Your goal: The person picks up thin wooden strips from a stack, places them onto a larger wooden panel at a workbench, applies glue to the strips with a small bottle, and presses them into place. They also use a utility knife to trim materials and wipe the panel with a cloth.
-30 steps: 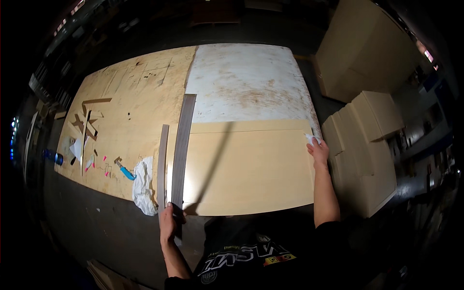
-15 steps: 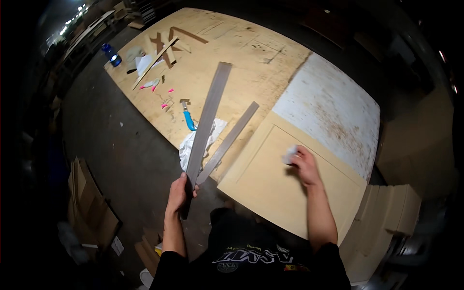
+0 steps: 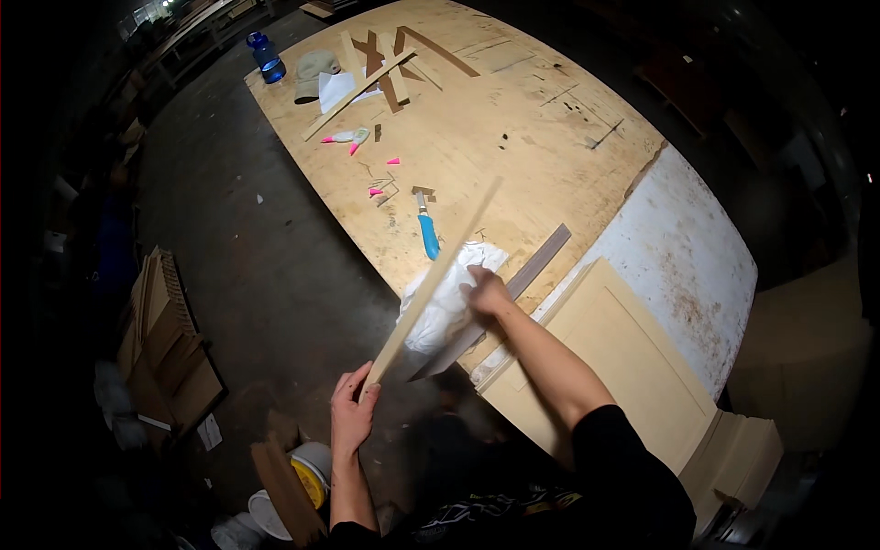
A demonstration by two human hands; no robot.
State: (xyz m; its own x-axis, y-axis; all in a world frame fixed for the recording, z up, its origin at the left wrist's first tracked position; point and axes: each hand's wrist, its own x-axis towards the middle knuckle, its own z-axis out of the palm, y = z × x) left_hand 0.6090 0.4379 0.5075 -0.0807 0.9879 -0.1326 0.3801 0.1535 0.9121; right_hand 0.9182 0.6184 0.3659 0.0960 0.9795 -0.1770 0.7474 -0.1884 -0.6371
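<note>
My left hand grips the lower end of a long wooden strip, thumb on top. The strip slants up and away over the table, its pale side showing. My right hand reaches across to the crumpled white cloth near the table's edge, fingers bent at it; how much of the cloth they pinch is partly hidden. A second, grey strip lies under my right forearm, its near end sticking out past the edge. Just beyond the cloth rests a blue-handled tool. A pale framed panel lies to the right.
Pink-tipped glue bottles, a pink cap, a cap, wood offcuts and a blue bottle occupy the table's far left. A stained white board covers the right. Cardboard and buckets stand on the floor.
My right hand has moved left from the panel, where it held a white wad, to the white cloth. The strip in my left hand has turned from its broad grey face to a pale side.
</note>
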